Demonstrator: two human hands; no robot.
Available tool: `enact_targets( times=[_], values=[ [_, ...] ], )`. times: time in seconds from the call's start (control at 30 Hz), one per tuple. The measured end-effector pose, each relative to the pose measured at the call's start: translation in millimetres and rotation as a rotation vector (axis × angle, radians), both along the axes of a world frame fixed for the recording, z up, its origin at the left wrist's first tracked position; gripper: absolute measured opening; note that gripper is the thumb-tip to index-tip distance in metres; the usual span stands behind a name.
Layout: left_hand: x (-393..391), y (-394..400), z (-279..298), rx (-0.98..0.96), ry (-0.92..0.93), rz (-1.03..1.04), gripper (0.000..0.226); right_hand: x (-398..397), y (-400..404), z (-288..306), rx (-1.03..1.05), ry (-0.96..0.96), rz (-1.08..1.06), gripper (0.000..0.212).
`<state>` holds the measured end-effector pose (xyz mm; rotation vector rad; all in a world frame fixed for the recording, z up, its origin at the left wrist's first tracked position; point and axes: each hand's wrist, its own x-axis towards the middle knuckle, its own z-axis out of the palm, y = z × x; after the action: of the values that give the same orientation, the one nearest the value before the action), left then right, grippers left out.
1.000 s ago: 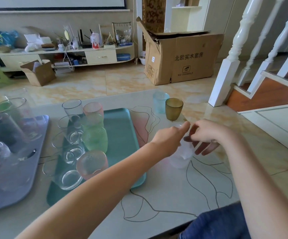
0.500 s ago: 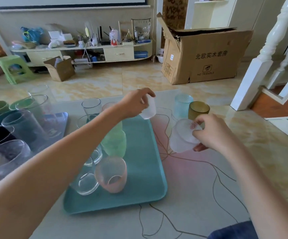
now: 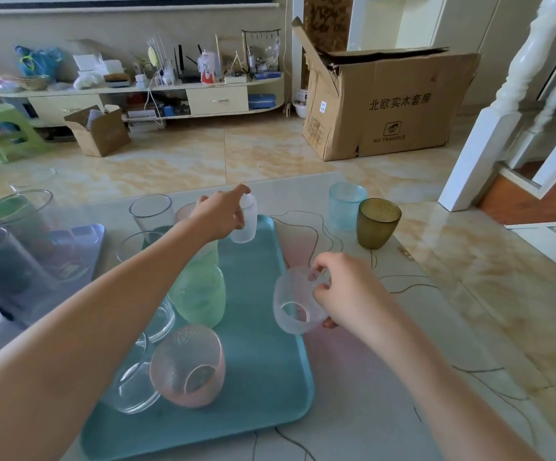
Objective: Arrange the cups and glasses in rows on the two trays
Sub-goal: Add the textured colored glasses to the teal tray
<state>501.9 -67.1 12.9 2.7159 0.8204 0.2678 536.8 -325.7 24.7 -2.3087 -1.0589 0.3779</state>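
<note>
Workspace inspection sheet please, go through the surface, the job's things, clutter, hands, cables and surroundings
Surface: pale table with thin dark line drawings.
Job's things: teal tray carries clear glasses, a green cup and a pink cup; purple tray at left carries larger glasses; blue cup and amber cup stand off the trays.
Clutter: nothing seen on the table besides the job's things.
Hands: left hand holds a small frosted cup over the teal tray's far end; right hand holds a frosted cup tilted at the tray's right edge.
Cables: white cord hangs at the low cabinet.
Surroundings: cardboard box, green stool, stair post.
</note>
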Motion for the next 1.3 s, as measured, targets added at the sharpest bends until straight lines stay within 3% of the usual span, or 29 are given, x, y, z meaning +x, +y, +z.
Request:
enact_targets(
  times=[0.07,0.27,0.47,0.53,0.63,0.7,0.8,1.0,1.3],
  values=[
    [-1,-2,-2,-0.001,0.013,-0.020,0.057,0,0,1,0.006,0.008,-0.003,0.018],
    [-11,-5,3,-0.272,-0.076,-0.072,0.049,1,2,1,0.070,0.021,-0.051,0.012],
    [-12,-14,3,-0.128,0.000,-0.091,0.053,-6,3,0,0.089,0.083,-0.054,0.010],
    [-14,-22,7,-0.047,-0.078,-0.112,0.050,-5,3,-2,0.104,0.123,-0.072,0.010],
    [-22,-48,24,-0.198,-0.235,-0.127,0.029,-1,6,-5,0.159,0.161,-0.134,0.011],
    [-31,-65,33,-0.322,-0.128,-0.205,0.028,0,9,-7,0.203,0.237,-0.181,0.007],
    [-43,-79,33,-0.241,0.070,-0.336,0.022,-2,17,-10,0.263,0.418,-0.246,0.005],
    [-43,-70,22,-0.091,0.033,-0.103,0.009,-11,27,-16,0.218,0.581,-0.205,0.015],
    [-33,-46,8,-0.004,-0.054,0.130,0.012,-4,20,-2,0.280,0.525,-0.194,0.009]
  ],
)
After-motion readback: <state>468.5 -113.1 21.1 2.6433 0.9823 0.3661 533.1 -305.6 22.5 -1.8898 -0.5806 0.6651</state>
